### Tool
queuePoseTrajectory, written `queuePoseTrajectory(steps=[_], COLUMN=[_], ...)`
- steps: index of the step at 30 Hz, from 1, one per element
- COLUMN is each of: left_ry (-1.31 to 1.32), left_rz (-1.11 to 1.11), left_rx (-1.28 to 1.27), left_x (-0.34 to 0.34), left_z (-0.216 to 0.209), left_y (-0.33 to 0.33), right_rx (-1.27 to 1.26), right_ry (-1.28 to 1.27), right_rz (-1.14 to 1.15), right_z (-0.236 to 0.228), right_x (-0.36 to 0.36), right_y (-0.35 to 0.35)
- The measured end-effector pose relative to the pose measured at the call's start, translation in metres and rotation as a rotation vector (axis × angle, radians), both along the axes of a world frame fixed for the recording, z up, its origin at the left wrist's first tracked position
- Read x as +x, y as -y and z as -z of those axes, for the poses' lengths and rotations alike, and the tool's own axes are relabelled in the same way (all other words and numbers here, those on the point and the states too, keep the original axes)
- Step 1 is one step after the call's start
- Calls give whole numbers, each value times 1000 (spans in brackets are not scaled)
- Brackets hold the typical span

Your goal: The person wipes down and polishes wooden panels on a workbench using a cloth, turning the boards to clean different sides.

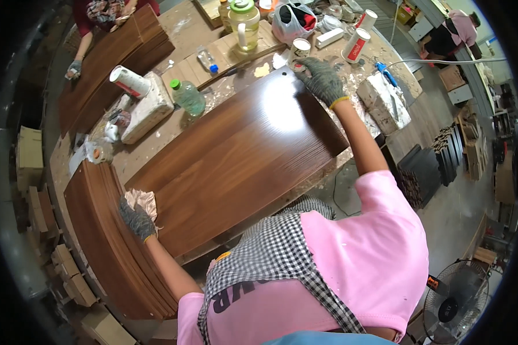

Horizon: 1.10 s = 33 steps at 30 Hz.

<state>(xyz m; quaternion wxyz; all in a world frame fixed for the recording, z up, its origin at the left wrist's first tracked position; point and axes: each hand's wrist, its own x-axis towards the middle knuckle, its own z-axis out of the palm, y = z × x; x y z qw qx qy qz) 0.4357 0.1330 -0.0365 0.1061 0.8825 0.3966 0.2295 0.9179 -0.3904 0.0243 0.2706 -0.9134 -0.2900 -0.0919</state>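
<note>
Gripping a crumpled pink cloth (143, 201), my left hand (136, 222) in its grey glove is at the left of the frame, just beside the stack of brown boards (112, 241) in the lower left. How many of these boards are finished, I cannot tell. Next to the cloth begins the wide brown panel (230, 167), lying flat on the worktable (184, 26) across the middle of the frame. Its face looks whole and shiny, but since both hands are at it, I judge this piece is not yet finished. My right hand (323, 81) is at its upper right corner, fingers bent; whether they pinch the edge or only rest, I cannot tell. Further right, the blue tool (385, 73) lies on a stained white block (384, 103), unused.
</note>
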Motion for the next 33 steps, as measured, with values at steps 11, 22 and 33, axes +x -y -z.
queuePoseTrajectory(steps=[11,22,33], left_ry=[604,-275,-277], left_rz=[650,-109,-14], left_rx=[-536,-118,-151], left_x=[55,-3,-6], left_z=[-144,14,-6], left_y=[155,19,-13], right_rx=[588,-113,-663], right_ry=[-126,103,-152], right_rz=[-646,-71,524], right_z=[-67,23,71], right_x=[-331,-337,-153], right_y=[-224,-93,177])
